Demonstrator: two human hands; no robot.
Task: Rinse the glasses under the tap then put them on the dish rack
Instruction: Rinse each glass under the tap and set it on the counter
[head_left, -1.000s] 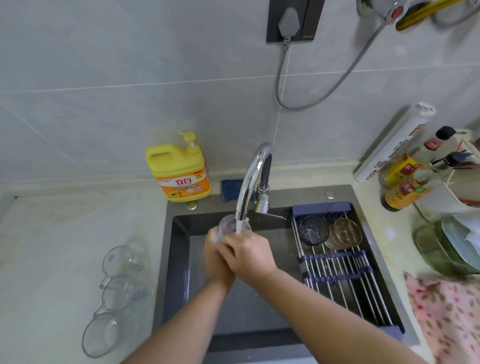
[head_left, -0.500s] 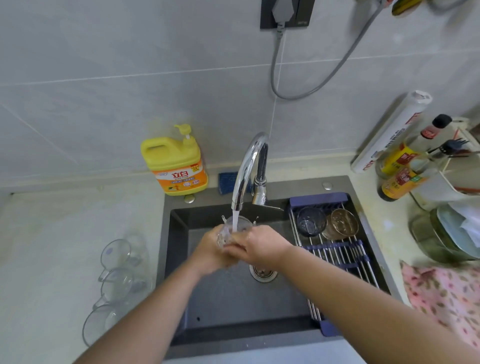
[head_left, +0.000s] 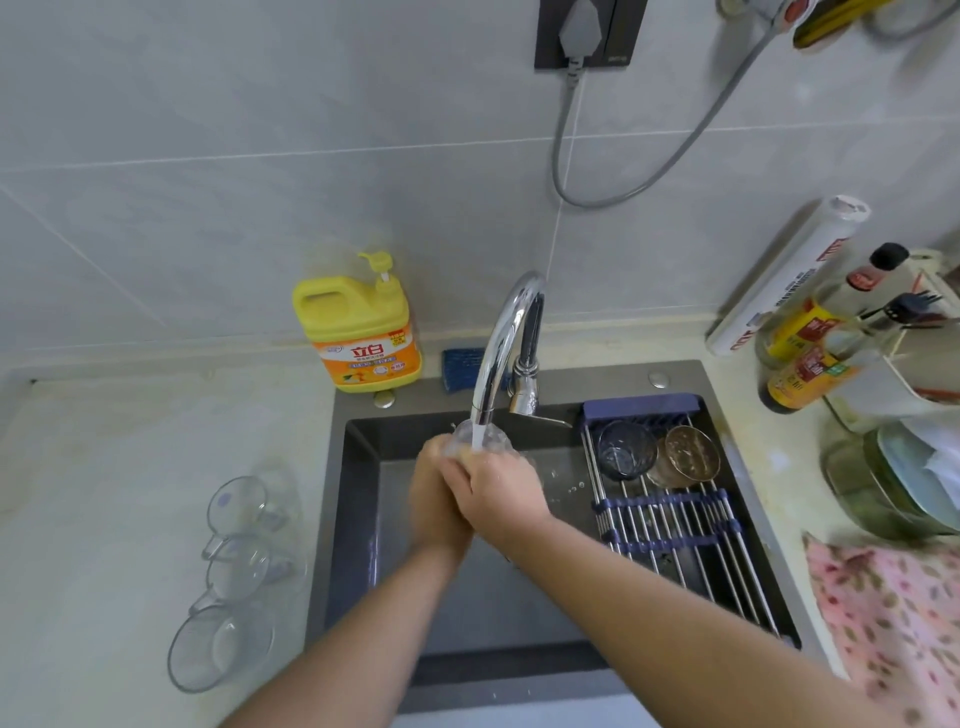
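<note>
While your left hand (head_left: 435, 501) and right hand (head_left: 501, 493) are gripping the small clear glass (head_left: 496, 441) under the curved chrome tap (head_left: 506, 332), be tilting its mouth into the stream (head_left: 476, 435)

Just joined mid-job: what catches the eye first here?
The left hand and right hand grip a clear glass under the running tap above the sink. A bluish glass and a brown glass sit at the far end of the dish rack on the right; three clear cups lie on the counter to the left.
</note>
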